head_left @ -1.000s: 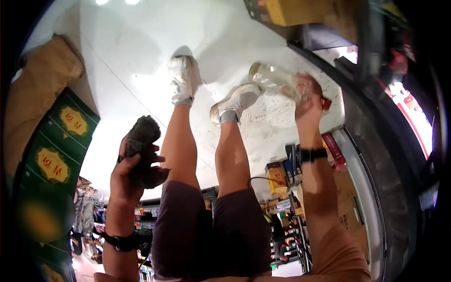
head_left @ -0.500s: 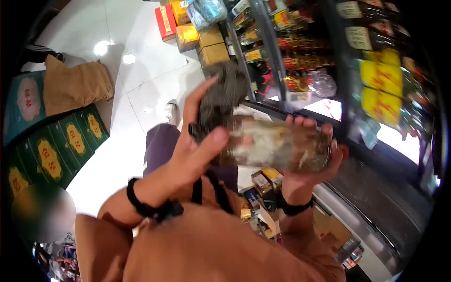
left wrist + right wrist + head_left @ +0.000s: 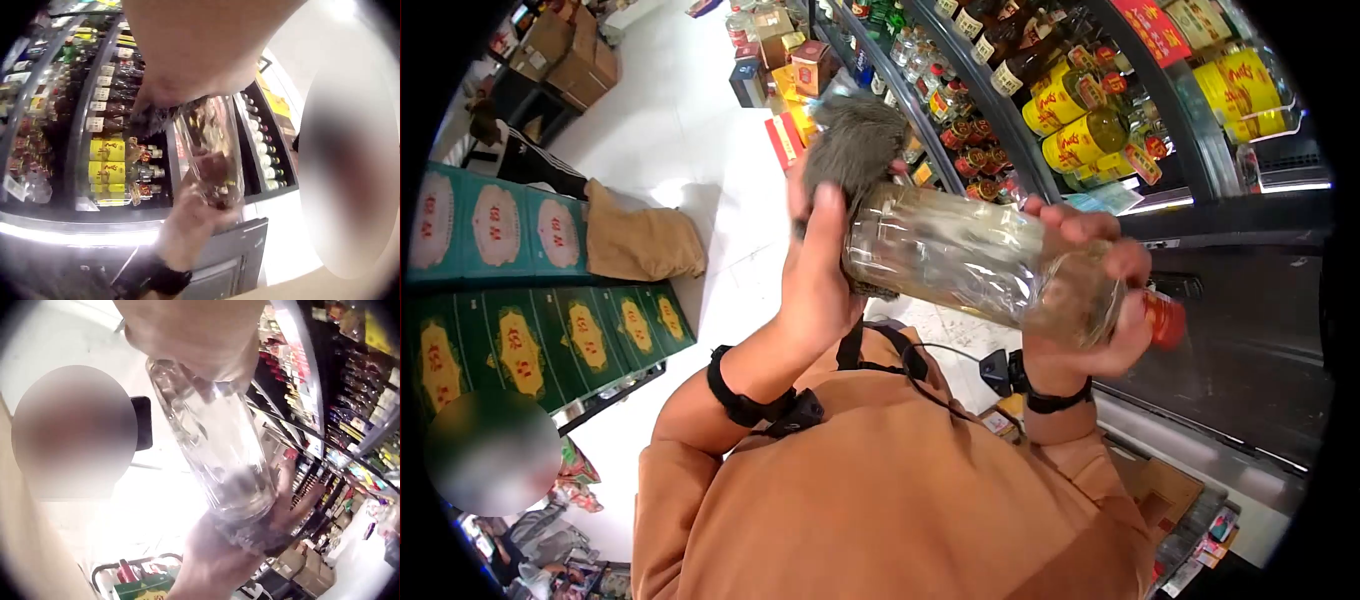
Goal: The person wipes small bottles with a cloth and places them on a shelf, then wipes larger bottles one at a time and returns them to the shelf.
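Note:
A large clear bottle [image 3: 950, 255] with a red cap [image 3: 1165, 318] lies nearly level before the chest in the head view. My right hand [image 3: 1090, 300] grips it at the capped end, fingers curled over the glass. A dark grey fluffy cloth [image 3: 855, 145] is in my left hand [image 3: 820, 260], held against the bottle's base end, thumb on the near side. The left wrist view shows the bottle [image 3: 215, 144] with the right hand [image 3: 190, 219] round its lower part. In the right wrist view the left hand [image 3: 219, 556] and cloth [image 3: 256, 537] meet the base.
Shelves of bottles [image 3: 1085, 140] stand at the right above a dark cabinet [image 3: 1240, 330]. Green cartons [image 3: 520, 350] and a brown sack [image 3: 640, 240] are at the left. Small boxes [image 3: 810, 68] stand on the white floor [image 3: 670, 130] farther off.
The hands, apart at first with the bottle far to the right, have come together with cloth against bottle. The head view has swung from the floor and legs up towards the shelves.

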Tool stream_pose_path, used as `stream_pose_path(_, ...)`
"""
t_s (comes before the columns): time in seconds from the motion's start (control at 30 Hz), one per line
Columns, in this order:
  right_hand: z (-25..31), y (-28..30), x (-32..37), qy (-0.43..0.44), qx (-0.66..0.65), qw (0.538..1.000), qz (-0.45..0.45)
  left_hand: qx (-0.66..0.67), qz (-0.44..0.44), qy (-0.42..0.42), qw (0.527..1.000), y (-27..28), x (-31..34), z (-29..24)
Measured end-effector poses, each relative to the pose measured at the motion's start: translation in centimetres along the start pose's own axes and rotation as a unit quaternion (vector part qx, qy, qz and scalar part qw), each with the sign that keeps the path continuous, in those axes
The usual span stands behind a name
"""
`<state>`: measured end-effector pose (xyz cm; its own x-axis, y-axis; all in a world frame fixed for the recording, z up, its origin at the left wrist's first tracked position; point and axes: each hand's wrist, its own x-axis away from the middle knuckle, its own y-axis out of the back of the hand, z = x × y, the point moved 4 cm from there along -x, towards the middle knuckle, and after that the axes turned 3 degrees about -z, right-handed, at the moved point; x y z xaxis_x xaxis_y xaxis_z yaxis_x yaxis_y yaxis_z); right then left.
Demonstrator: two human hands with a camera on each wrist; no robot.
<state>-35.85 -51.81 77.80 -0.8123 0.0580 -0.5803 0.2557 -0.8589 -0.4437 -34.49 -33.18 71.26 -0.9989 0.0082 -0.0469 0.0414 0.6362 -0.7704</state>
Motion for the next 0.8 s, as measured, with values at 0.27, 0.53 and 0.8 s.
stream_pose_path(0.27,3.2,-1.5,3.2,0.043,0.155,0.928,0.335,-0.012,-0.023,0.398,0.917,1.0,2.4,3.0)
stream_pose_path(0.53,2.1,4.2,8.5,-0.079,-0.078,0.91,-0.4,-0.332,0.403,-0.042,0.852,-4.2,-2.5,-0.3)
stream_pose_path(0.8,-0.6,-6.1,10.0,-0.05,0.352,0.862,-0.362,-0.395,0.53,0.067,0.748,-1.5,-1.6,-0.5)
